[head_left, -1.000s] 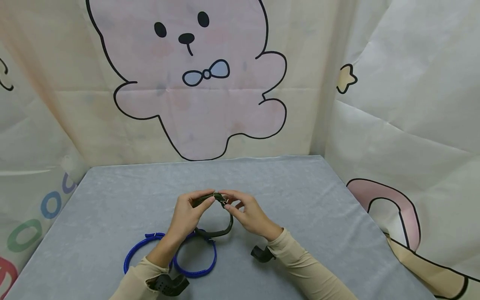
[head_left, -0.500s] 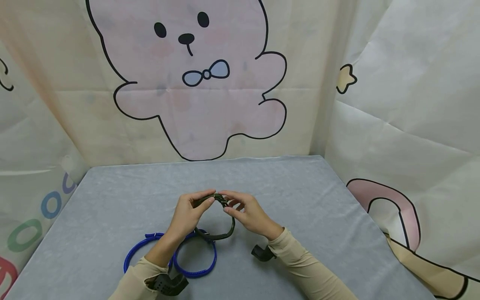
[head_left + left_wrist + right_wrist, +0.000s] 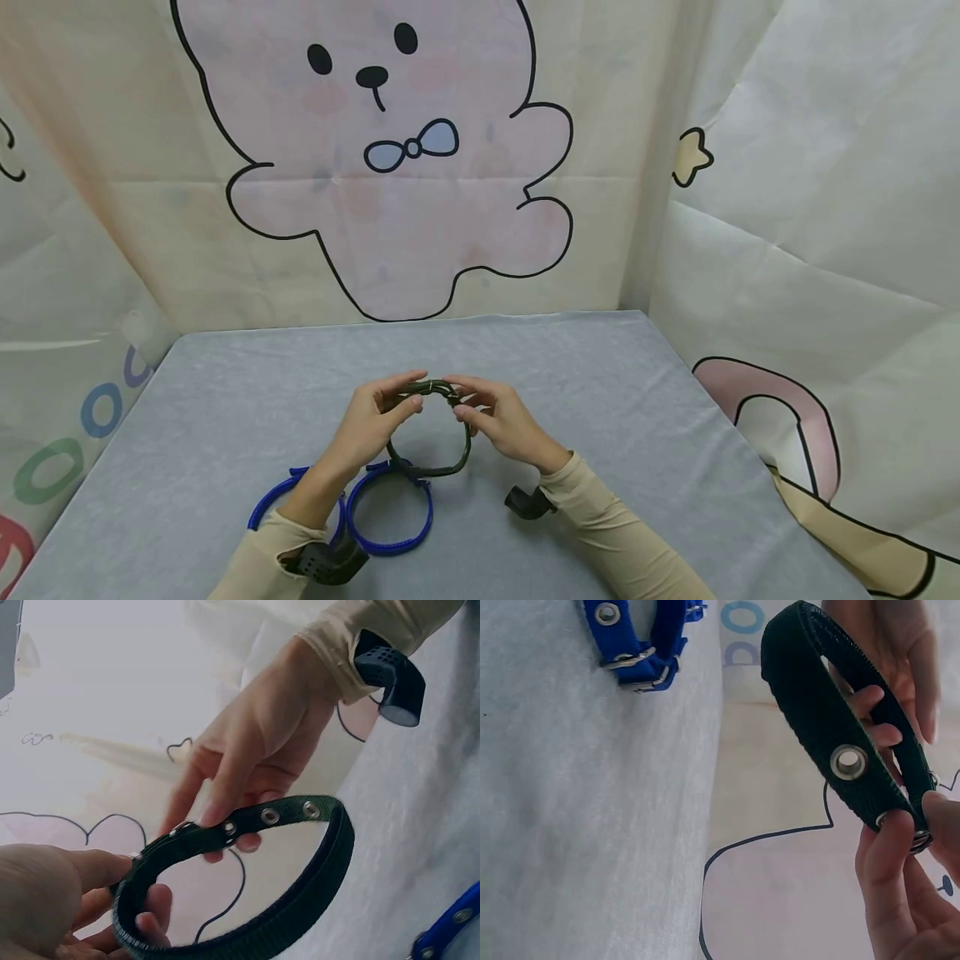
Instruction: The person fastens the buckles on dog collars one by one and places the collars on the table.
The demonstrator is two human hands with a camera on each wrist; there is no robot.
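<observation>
A dark green collar [image 3: 448, 471] with metal eyelets is held up as a closed loop above the table. My left hand [image 3: 372, 419] pinches its upper left side between thumb and fingers. On the opposite side, my right hand [image 3: 510, 423] pinches the strap near a metal buckle [image 3: 921, 841], which the right wrist view shows at the fingertips. One large eyelet [image 3: 849, 762] faces that camera. In the left wrist view, a row of eyelets [image 3: 270, 816] runs along the strap beside the right fingers. The fingers partly hide the buckle.
Two blue collars lie looped on the grey cloth-covered table [image 3: 585, 367]: one blue collar [image 3: 390, 549] below the green loop, the other blue collar [image 3: 262, 505] partly under the left forearm. Printed cloth walls [image 3: 600, 233] stand behind and at both sides.
Both hands have risen slightly, the left also shifting a little leftward. The green loop now looks rounder, and its upper strap shows more between the hands. The blue collars have stayed put.
</observation>
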